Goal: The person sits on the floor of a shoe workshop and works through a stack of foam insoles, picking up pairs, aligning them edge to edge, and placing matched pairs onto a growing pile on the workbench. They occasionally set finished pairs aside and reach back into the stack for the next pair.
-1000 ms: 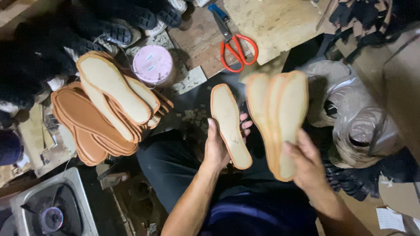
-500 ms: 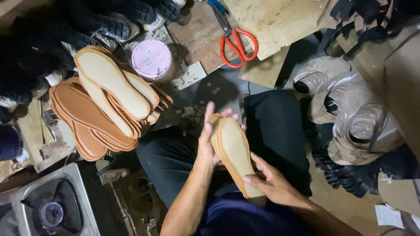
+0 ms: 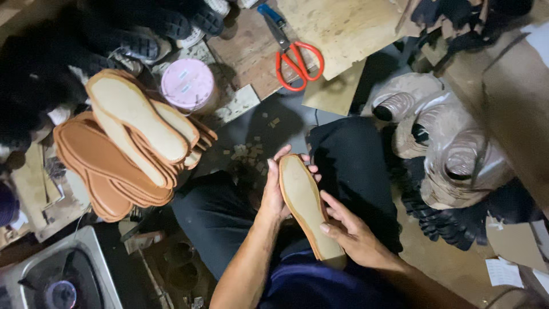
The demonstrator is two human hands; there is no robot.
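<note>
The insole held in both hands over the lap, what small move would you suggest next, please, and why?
Probably set the insole on the stack of insoles to the left: both the left hand and the right hand grip it, and similar pieces already lie piled there.

Insole (image 3: pixel 306 206): one flat, shoe-shaped piece, pale beige face with tan-orange edge. Held lengthwise just below centre frame, toe end toward the top, heel end toward the bottom, face up, slightly tilted.
</note>
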